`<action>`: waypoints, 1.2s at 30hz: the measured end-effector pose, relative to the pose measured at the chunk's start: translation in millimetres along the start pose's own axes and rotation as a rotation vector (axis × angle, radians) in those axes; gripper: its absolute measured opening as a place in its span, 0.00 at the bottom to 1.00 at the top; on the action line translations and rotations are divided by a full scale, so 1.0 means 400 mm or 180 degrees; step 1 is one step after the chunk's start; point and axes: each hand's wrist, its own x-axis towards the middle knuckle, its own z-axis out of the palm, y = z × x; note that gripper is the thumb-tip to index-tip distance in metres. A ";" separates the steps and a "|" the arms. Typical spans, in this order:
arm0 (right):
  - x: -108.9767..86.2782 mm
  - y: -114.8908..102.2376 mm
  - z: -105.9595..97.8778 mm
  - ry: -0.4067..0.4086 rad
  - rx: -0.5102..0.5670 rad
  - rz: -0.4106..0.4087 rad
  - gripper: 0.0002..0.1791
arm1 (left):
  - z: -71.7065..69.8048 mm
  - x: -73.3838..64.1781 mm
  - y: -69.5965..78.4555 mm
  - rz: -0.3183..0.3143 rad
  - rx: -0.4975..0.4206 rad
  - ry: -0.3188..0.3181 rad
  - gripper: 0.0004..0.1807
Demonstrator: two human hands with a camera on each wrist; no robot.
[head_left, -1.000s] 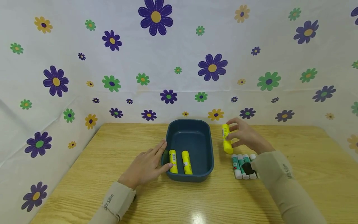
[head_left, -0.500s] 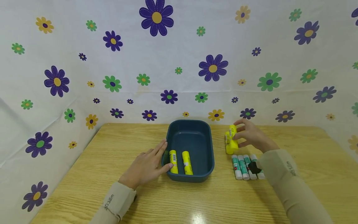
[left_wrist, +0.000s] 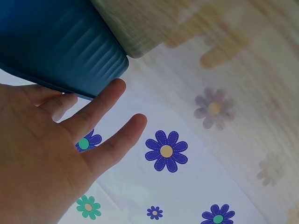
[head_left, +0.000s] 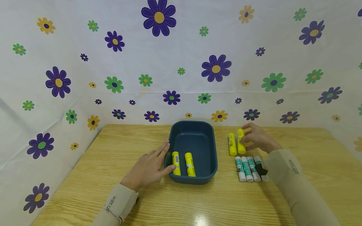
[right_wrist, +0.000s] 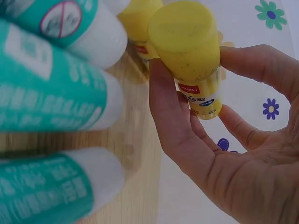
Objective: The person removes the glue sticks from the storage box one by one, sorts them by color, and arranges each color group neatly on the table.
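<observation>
My right hand (head_left: pixel 258 138) pinches a yellow glue stick (head_left: pixel 241 141) between thumb and fingers, low over the table at the right. The right wrist view shows its round yellow end (right_wrist: pixel 184 28) towards the camera. A second yellow glue stick (head_left: pixel 232 144) lies just left of it. My left hand (head_left: pixel 148 169) rests at the left side of a dark blue bin (head_left: pixel 214 150), fingers straight along its outer wall and thumb over the rim. Inside the bin lie two more yellow glue sticks, one (head_left: pixel 176 162) by the thumb and one (head_left: pixel 190 164) to its right.
Several green-and-white glue sticks (head_left: pixel 247 169) lie in a row nearer me than the yellow pair, partly under a black strap at my right wrist. A flower-patterned white cloth (head_left: pixel 181 53) hangs behind the wooden table (head_left: pixel 169 207).
My right hand has moved rightward with the yellow glue stick. Another yellow glue stick now shows separately to its left. My left hand and the bin have stayed put.
</observation>
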 end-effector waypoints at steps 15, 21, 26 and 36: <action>0.037 0.026 -0.003 0.0016 -0.0275 0.0290 0.42 | 0.001 -0.002 0.000 -0.0002 -0.0030 0.0029 0.47; 0.046 0.030 -0.001 -0.0024 -0.0315 0.0285 0.40 | 0.001 0.000 0.000 -0.0010 -0.0051 0.0004 0.47; 0.055 0.028 0.002 -0.0014 -0.0383 0.0306 0.39 | 0.000 0.000 -0.001 0.0001 -0.0031 0.0007 0.47; 0.060 0.015 0.015 -0.0002 -0.0515 0.0324 0.37 | -0.002 0.000 0.000 0.0000 -0.0022 -0.0012 0.47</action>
